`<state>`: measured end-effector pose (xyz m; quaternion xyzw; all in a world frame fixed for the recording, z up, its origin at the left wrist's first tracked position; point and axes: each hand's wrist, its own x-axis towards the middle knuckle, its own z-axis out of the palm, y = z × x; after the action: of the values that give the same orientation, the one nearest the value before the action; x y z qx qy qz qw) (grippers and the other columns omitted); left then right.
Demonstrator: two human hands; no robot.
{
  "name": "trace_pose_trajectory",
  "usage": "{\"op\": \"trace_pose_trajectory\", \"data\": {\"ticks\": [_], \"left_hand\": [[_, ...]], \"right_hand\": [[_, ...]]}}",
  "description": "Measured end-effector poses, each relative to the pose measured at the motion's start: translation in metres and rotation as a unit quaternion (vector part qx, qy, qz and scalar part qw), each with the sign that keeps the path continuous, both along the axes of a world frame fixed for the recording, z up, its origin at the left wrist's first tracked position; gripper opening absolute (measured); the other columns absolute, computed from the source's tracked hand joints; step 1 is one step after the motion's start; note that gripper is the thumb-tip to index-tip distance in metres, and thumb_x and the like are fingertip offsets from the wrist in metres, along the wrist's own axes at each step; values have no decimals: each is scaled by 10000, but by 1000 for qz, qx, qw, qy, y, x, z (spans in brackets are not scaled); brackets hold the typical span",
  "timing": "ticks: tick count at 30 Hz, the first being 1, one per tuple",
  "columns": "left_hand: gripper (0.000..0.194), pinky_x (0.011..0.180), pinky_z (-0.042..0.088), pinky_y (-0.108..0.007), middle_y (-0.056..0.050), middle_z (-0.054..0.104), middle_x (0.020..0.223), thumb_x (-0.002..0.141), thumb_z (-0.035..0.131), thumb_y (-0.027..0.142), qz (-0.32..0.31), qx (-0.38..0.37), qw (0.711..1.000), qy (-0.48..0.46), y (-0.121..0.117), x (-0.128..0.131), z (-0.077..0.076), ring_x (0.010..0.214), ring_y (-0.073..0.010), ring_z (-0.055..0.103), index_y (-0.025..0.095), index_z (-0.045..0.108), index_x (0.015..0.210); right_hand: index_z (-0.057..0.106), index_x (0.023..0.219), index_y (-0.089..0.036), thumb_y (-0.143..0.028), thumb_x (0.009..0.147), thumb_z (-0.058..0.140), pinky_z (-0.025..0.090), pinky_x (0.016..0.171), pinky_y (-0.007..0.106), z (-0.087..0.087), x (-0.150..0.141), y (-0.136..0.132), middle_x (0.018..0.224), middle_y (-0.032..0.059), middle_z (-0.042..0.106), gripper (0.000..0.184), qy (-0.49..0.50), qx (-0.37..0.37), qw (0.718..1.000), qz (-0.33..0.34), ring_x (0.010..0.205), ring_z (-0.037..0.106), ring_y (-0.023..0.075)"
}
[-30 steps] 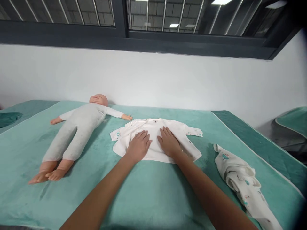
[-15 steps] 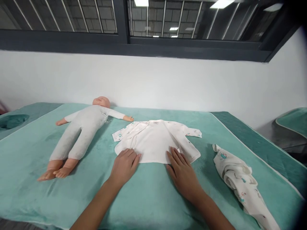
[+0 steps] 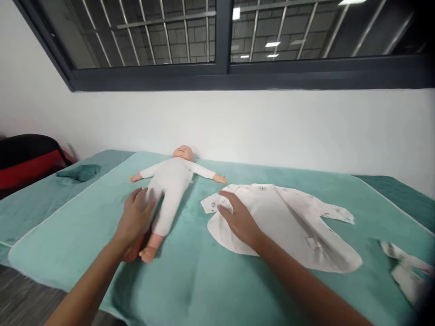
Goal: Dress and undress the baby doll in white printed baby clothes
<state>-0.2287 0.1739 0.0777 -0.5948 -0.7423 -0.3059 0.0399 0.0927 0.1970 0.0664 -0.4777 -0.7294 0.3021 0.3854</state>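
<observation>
A baby doll (image 3: 173, 179) in a white body lies on its back, arms spread, head toward the wall. My left hand (image 3: 136, 215) is over the doll's leg on the left, fingers apart and holding nothing; whether it touches the leg I cannot tell. To the doll's right a white baby shirt (image 3: 272, 217) with small prints on its sleeves lies spread open. Above the shirt's left side is my right hand (image 3: 239, 217), fingers apart, with nothing in it. My hand and forearm hide part of the shirt.
A green padded mat (image 3: 190, 290) lies under everything. At the right edge is a crumpled printed baby garment (image 3: 408, 271), blurred. A red and black object (image 3: 32, 163) stands at the far left. Behind the mat rises a white wall (image 3: 272, 127) with a barred window.
My view has swung to the left. Both hands have lifted from the shirt's lower edge and moved left, the left hand to the doll's legs, the right to above the shirt's left side.
</observation>
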Motion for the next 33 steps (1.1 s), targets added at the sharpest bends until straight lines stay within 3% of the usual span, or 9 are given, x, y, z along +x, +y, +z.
{"op": "trace_pose_trajectory", "data": {"ticks": [2, 4, 7, 10, 15, 20, 27, 31, 33], "left_hand": [[665, 1094, 346, -517, -234, 445, 1437, 864, 449, 505, 23, -54, 995, -77, 18, -23, -2, 1342, -370, 413, 53, 486, 1351], [669, 1026, 420, -511, -210, 547, 1356, 856, 472, 552, 3, -93, 982, -166, 31, -35, -2, 1223, -370, 540, 77, 520, 1326], [655, 795, 548, -456, -163, 695, 1138, 827, 519, 628, -65, -149, 930, -330, 44, -38, 1, 943, -336, 683, 143, 586, 1263], [594, 641, 559, -395, -173, 740, 924, 812, 557, 623, -144, -141, 883, -425, 57, -36, 1, 746, -294, 698, 157, 657, 1166], [583, 650, 547, -375, -144, 729, 834, 808, 560, 634, -154, -81, 897, -407, 66, -26, -2, 697, -261, 688, 130, 708, 1061], [546, 621, 554, -422, -149, 730, 851, 768, 601, 635, -193, -88, 856, -471, 43, 22, 9, 710, -286, 678, 199, 698, 1081], [654, 637, 582, -440, -132, 698, 1095, 765, 656, 558, -259, -140, 715, -634, -7, 163, 17, 812, -311, 702, 263, 503, 1329], [676, 578, 577, -387, -123, 678, 1153, 763, 683, 513, -272, -158, 681, -661, -29, 239, 11, 811, -290, 710, 284, 461, 1359], [670, 569, 572, -363, -121, 666, 1183, 772, 681, 500, -282, -164, 678, -659, -36, 268, 5, 810, -277, 714, 276, 458, 1364]], "right_hand": [[481, 1337, -166, -386, 938, 478, 347, 1115, 328, 9, -54, 67, 1413, 102, 511, 456, -15, -10, 1000, -19, 1326, 452, 195], [424, 1374, -110, -405, 955, 438, 342, 1107, 355, 14, -99, 128, 1442, 165, 470, 512, -50, -42, 997, -40, 1337, 438, 224], [447, 1335, -16, -489, 946, 423, 423, 1006, 446, 17, -143, 195, 1343, 273, 534, 613, -78, -89, 993, -27, 1232, 536, 328], [526, 1289, -38, -583, 910, 455, 480, 924, 395, 23, -164, 229, 1274, 251, 602, 668, -93, -116, 989, 22, 1145, 602, 323], [604, 1254, -101, -501, 907, 532, 465, 938, 302, 41, -167, 235, 1252, 146, 650, 535, -84, -112, 986, 94, 1138, 610, 243], [613, 1254, -120, -478, 909, 543, 449, 965, 308, 64, -114, 205, 1289, 135, 630, 503, -66, -96, 987, 108, 1136, 610, 236], [599, 1278, -126, -424, 892, 594, 446, 991, 338, 104, 27, 138, 1319, 135, 611, 487, -55, -75, 994, 65, 1179, 584, 258], [572, 1311, -163, -415, 941, 488, 440, 1017, 350, 106, 101, 103, 1354, 90, 592, 456, -88, -33, 993, 74, 1220, 558, 239], [527, 1356, -168, -452, 956, 427, 457, 997, 366, 99, 131, 88, 1372, 97, 576, 500, -151, -24, 988, 35, 1220, 561, 248]]}}
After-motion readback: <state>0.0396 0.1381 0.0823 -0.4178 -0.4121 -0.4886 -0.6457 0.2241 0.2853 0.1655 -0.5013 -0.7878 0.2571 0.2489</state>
